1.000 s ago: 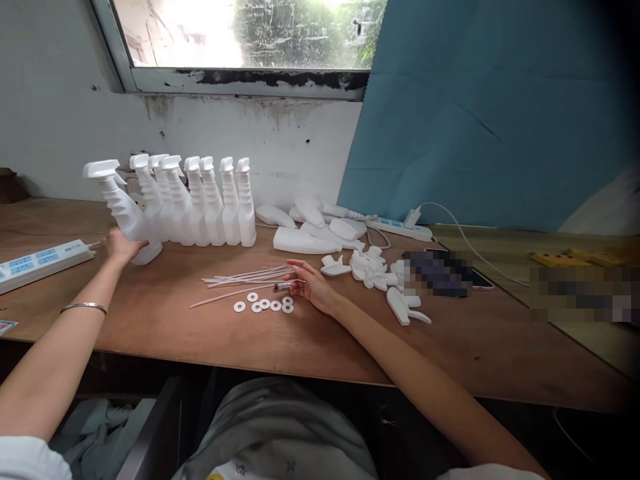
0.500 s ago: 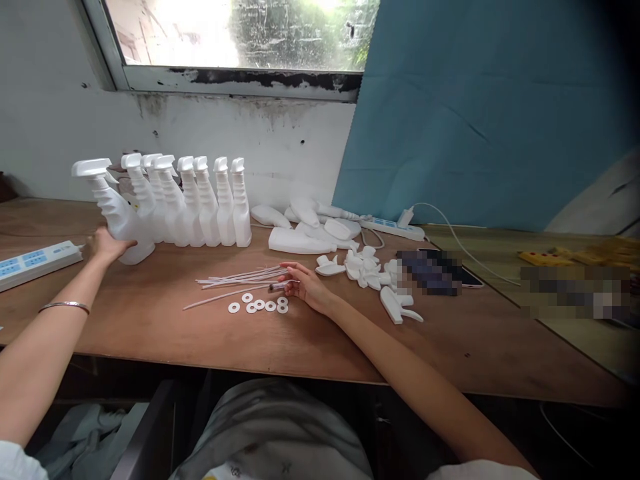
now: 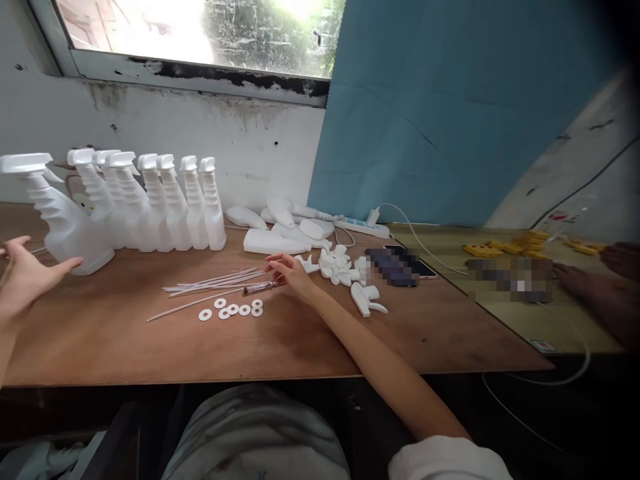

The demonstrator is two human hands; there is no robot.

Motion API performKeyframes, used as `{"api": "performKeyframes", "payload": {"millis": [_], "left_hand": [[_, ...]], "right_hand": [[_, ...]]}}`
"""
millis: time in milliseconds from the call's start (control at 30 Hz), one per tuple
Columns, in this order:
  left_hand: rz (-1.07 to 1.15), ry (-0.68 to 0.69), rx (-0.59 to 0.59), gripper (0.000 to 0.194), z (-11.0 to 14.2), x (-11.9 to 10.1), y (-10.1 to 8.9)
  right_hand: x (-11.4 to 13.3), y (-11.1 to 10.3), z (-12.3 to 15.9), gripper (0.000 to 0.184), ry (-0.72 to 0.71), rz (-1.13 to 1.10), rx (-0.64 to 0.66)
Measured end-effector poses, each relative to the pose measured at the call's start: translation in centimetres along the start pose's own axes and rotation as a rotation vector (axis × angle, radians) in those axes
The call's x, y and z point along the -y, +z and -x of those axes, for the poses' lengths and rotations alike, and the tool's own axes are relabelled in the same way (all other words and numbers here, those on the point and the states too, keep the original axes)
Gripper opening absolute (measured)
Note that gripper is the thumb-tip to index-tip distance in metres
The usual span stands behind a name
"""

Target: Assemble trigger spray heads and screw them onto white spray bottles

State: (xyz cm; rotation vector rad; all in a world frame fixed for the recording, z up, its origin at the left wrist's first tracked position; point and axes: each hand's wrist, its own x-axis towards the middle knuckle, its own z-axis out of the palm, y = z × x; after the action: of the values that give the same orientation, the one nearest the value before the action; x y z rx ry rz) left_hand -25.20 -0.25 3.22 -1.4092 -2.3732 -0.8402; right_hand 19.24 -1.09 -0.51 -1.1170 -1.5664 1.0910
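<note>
My left hand (image 3: 27, 277) is open beside the leftmost white spray bottle (image 3: 75, 233), its thumb reaching across the bottle's lower part. That bottle stands upright at the end of a row of several white spray bottles (image 3: 173, 220) with trigger heads. My right hand (image 3: 293, 277) hovers low over the table with loosely bent, parted fingers. Just left of its fingertips lies a small clear tube-like piece (image 3: 257, 288) with a dark end; whether they touch is unclear. Thin white tubes (image 3: 213, 283) lie alongside, and several flat white rings (image 3: 233, 309) are in front of them.
White bottles (image 3: 280, 241) lie on their sides at the back, near a power strip (image 3: 365, 227). Loose white trigger heads (image 3: 340, 265) are piled right of my right hand, near blurred phones (image 3: 410, 263). Another person's hands (image 3: 595, 280) and yellow pieces (image 3: 530, 243) appear far right.
The view has swung right. My left hand has loosened from around the leftmost bottle and moved left. My right hand has shifted right relative to the thin tubes, uncovering more of the clear piece.
</note>
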Motion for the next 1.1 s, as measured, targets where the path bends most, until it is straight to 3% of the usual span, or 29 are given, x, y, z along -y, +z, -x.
{"api": "performKeyframes", "payload": {"millis": [67,133,233,300,333,400,500,733,900,1100], "left_hand": [[0.055,0.069,0.051,0.066,2.2,-2.8,-0.7],[0.216,0.231,0.125,0.04,4.1,-6.1,-1.2],[0.468,0.644,0.624,0.036,6.6,-11.4,-1.9],[0.457,0.885,0.969,0.034,7.9,-14.5,-2.0],[0.415,0.974,1.051,0.03,8.5,-15.8,-1.9],[0.324,1.084,1.097,0.021,9.4,-17.6,-1.3],[0.21,1.096,1.134,0.022,9.9,-18.5,0.0],[0.252,1.02,1.103,0.031,9.1,-17.0,1.9],[0.282,1.007,1.148,0.03,9.0,-16.6,2.5],[0.301,0.98,1.124,0.025,9.1,-16.3,2.8]], "right_hand": [[0.3,-0.7,0.1,0.016,-0.149,0.423,-0.121],[0.3,-1.2,0.3,0.019,-0.273,0.854,-0.228],[-0.2,-1.4,0.5,0.028,-0.241,1.245,-0.315],[-0.6,-1.4,0.6,0.036,-0.136,1.356,-0.325],[-0.8,-1.4,0.6,0.037,-0.091,1.388,-0.304],[-1.2,-1.3,0.7,0.034,-0.036,1.417,-0.232],[-1.3,-1.2,0.7,0.024,-0.029,1.416,-0.173],[-1.2,-1.1,0.6,0.027,-0.041,1.358,-0.184],[-1.3,-1.6,0.5,0.031,-0.066,1.302,-0.179],[-0.5,-1.5,0.3,0.034,-0.191,1.206,-0.218]]}}
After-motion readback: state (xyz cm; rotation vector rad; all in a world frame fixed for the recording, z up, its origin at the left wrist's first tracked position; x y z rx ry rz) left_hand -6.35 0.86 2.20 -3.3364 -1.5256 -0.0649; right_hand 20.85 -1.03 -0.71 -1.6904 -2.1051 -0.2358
